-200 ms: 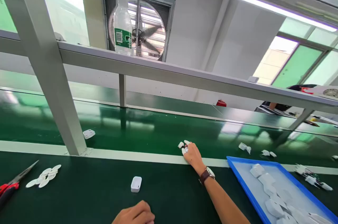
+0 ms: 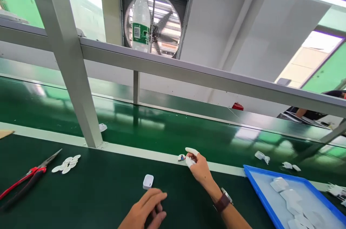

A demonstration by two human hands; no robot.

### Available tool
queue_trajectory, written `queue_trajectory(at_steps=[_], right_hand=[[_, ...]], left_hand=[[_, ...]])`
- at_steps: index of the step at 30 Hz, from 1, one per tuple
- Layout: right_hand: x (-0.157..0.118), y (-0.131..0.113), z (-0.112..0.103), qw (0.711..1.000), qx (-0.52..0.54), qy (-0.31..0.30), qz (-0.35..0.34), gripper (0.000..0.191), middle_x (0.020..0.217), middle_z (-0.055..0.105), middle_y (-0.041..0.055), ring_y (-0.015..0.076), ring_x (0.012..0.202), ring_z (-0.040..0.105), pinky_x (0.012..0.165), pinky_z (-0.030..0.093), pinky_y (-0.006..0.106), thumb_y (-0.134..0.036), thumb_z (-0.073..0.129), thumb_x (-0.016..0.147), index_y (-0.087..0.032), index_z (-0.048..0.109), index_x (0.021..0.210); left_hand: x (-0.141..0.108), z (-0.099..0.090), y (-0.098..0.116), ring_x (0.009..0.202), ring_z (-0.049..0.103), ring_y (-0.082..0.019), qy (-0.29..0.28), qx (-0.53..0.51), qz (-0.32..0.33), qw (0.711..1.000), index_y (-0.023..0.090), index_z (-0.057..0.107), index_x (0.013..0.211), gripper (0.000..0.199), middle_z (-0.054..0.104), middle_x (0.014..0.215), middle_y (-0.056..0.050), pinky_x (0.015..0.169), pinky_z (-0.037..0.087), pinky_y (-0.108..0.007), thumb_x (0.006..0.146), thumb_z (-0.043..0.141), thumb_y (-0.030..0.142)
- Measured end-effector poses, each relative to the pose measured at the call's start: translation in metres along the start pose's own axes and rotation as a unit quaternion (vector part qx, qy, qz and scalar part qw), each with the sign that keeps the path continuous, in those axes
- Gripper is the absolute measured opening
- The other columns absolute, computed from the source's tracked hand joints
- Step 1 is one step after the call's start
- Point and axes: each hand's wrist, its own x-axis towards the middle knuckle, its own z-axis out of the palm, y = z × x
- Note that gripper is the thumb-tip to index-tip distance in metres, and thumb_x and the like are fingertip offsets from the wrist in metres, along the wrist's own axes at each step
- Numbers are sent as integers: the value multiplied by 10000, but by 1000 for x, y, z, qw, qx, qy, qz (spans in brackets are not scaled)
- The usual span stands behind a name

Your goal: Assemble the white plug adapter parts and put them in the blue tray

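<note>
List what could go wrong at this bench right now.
1. The right hand pinches a small part with only its fingertips at the pale strip beside the conveyor belt; that light grip might let it slip onto the belt.
2. The left hand hovers close to the small white case and could knock it.
3. The red-handled pliers lie open-side on the bench with tips pointing toward the white discs; a careless reach could snag them.

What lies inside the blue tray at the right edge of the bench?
The blue tray holds several white plastic parts lying loose. Its far right end runs out of view, so that content cannot be seen.
</note>
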Motion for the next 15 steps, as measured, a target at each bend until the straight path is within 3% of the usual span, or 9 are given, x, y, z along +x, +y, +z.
queue_trajectory(at_steps=[3,6,8,12,15], right_hand=[[-50,-42,7,989,85,-53,-108,346,912,711,33,153,753,667,704,573,270,-220,520,930,-206,638,1254],[-86,-74,5,959,132,-82,-237,381,945,678,17,138,775,633,703,555,257,-157,521,946,-273,606,1299],[-96,-84,2,950,129,-67,-275,414,982,655,24,135,811,628,714,553,250,-118,506,953,-291,591,1320],[-99,-84,-6,950,146,-29,-273,407,1001,628,38,135,823,622,719,558,253,-111,531,943,-263,587,1317],[-100,-81,-13,951,175,-74,-245,360,1035,675,33,133,855,646,766,561,258,-150,566,962,-282,609,1294]], left_hand=[[7,7,15,938,733,-196,87,-196,-162,963,299,575,1353,523,671,1265,-107,763,625,-277,876,763,397],[16,6,26,942,723,-203,92,-318,-243,912,196,684,1141,492,736,1053,-88,853,596,-312,760,871,446],[20,1,30,950,712,-190,88,-342,-257,899,173,724,1047,448,751,979,-65,926,565,-317,716,911,410],[20,-9,33,1015,702,-202,49,-364,-241,899,169,742,1108,510,757,1038,-71,997,539,-345,672,945,340],[19,-10,32,1036,698,-196,24,-376,-216,901,175,699,1206,580,742,1064,-76,977,543,-328,693,932,315]])
